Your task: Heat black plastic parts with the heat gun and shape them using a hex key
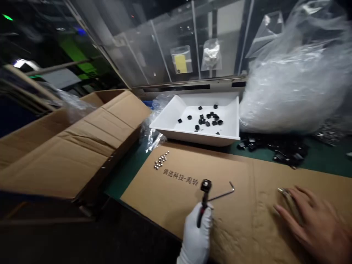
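Nearest the camera, gloved left hand [196, 234] has its fingers closed around a black-handled tool [204, 201], long axis pointing up and away, head just beside the bent hex key [221, 194]. Bare right hand [313, 222] lies flat, fingers spread over a slim metal piece [290, 203]. Farther: steel balls [161, 160] on cardboard sheet [247, 172], then white tray [233, 128].

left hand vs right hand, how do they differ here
The left hand wears a white glove; the right hand is bare. The left hand is closed around a black tool held upright; the right hand lies flat, fingers spread, over a thin metal piece. Both are over the cardboard sheet, with the hex key between them.
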The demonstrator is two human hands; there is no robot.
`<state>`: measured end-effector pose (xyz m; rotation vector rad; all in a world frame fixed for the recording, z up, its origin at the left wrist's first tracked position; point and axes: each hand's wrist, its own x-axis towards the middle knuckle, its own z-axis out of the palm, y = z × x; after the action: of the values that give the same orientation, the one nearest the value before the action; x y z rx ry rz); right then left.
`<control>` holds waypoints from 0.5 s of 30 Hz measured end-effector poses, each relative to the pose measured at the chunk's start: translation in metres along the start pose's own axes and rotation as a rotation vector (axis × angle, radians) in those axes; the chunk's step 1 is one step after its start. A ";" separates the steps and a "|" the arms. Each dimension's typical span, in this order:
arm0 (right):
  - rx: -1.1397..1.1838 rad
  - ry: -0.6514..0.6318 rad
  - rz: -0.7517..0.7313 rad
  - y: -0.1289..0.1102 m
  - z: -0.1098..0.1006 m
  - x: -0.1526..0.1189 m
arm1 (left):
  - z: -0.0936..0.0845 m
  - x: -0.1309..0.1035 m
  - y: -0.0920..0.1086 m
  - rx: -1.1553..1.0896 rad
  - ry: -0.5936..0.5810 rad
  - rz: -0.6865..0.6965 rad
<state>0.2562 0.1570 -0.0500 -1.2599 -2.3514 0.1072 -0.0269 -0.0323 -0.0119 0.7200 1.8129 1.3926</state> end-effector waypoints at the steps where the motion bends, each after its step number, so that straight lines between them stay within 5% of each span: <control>1: 0.011 -0.036 -0.012 -0.014 -0.006 0.001 | -0.005 0.001 0.000 -0.007 0.033 -0.030; 5: 0.299 -0.281 -0.048 -0.098 -0.017 0.023 | -0.014 0.002 0.013 0.032 0.147 -0.077; 8: 0.258 -0.463 -0.068 -0.150 -0.013 0.040 | -0.009 0.006 0.023 0.027 0.124 -0.140; 15: 0.032 -0.480 0.153 -0.188 0.010 0.065 | -0.001 -0.001 0.023 -0.084 -0.063 -0.258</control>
<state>0.0769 0.1027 0.0172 -1.5323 -2.6229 0.5491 -0.0274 -0.0280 0.0109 0.4621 1.7194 1.2531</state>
